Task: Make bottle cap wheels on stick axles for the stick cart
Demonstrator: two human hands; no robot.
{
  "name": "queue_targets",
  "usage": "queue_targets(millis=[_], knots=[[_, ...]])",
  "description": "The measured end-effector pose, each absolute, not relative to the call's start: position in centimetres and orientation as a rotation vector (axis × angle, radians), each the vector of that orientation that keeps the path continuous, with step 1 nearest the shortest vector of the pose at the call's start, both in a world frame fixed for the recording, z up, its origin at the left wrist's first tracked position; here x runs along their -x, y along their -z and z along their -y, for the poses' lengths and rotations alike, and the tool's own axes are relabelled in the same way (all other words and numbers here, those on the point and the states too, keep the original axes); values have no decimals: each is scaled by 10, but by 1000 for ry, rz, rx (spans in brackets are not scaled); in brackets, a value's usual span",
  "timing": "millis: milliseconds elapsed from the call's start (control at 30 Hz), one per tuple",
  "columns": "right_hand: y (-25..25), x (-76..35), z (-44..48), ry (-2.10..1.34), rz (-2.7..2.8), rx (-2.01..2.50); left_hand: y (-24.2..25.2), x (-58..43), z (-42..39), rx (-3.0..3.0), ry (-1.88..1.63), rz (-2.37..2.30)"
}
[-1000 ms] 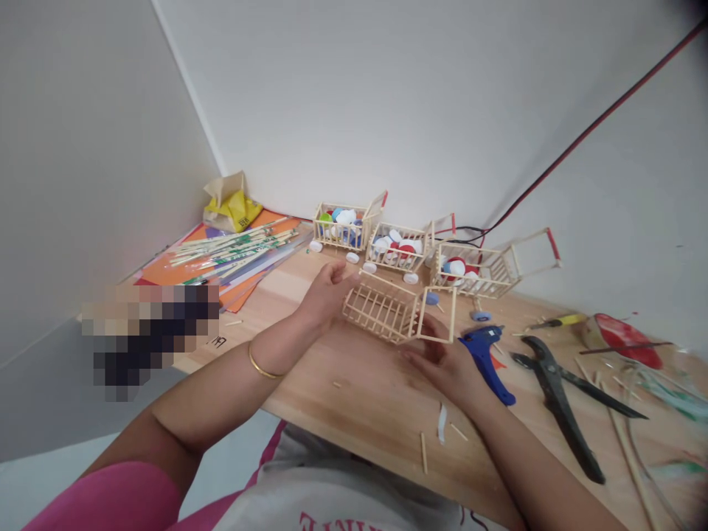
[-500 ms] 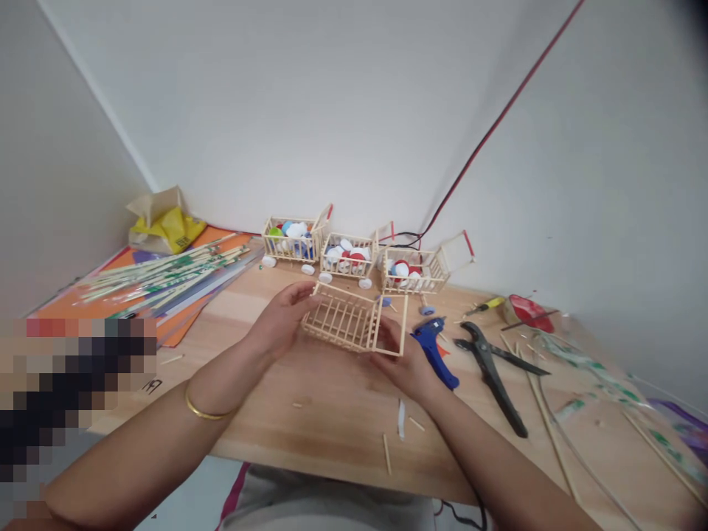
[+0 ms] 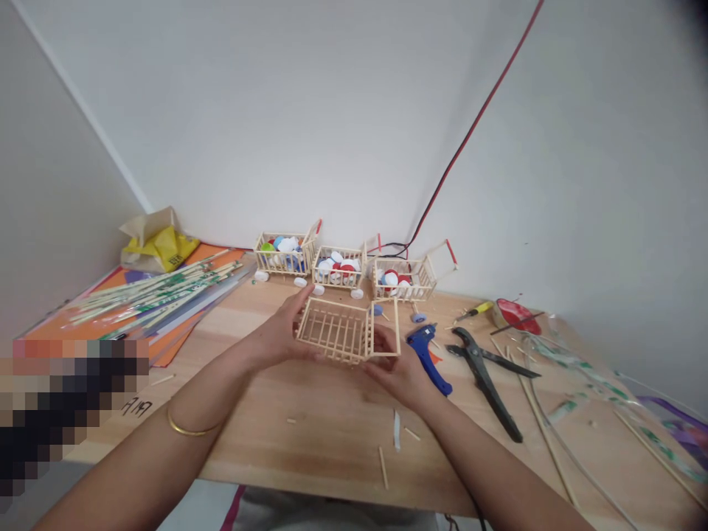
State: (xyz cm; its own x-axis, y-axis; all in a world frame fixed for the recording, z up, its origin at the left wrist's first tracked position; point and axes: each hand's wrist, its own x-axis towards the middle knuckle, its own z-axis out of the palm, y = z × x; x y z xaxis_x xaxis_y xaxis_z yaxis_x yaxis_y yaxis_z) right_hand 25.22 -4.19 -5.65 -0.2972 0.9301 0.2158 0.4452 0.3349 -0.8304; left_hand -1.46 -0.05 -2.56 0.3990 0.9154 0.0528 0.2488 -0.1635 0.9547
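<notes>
The person is holding a small stick basket [image 3: 337,332] just above the desk [image 3: 332,428], about the middle of it and in front of their chest. The left hand [image 3: 276,335] is cupping the basket's left end, thumb up along the near corner and fingers reaching over the far rim. The right hand [image 3: 395,369] is coming in from below at the right end, where an open square frame is standing up from the basket. Its fingers are pressing on the frame's lower bar. So each grip is closed on the basket, lightly, one at either end.

To my eye the basket is very light and stiff, but brittle. The bars are thin and the joints look glued, so a squeeze across the bars would likely snap one. The corners and the top rim look like the sound places to take hold, with flat fingers rather than a pinch.

Just right of the right hand a blue glue gun [image 3: 425,352] is lying on the desk, and black cutters [image 3: 487,380] are lying beyond it. Three carts [image 3: 343,269] filled with coloured caps are standing in a row by the wall behind the basket. Long sticks [image 3: 160,289] are lying over coloured paper to the left.
</notes>
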Motion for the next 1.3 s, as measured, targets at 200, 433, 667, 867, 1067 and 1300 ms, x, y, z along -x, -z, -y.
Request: queue_targets(millis=[200, 433, 667, 867, 1067, 1300], knots=[[57, -252, 43, -882, 1916, 1206, 28, 22, -6, -2153, -727, -1076], [62, -252, 39, -859, 1909, 1203, 33, 22, -12, -2268, -781, -1074], [60, -253, 42, -800, 1964, 1227, 27, 32, -21, -2152, -759, -1244], [54, -254, 44, -745, 2067, 1175, 23, 42, -29, -2067, -745, -1316], [42, -255, 45, -545, 2277, 1188, 35, 48, -38, -2024, -784, -1253], [39, -265, 41, -414, 2255, 1480, 26, 49, -38, -2108, -762, -1283]])
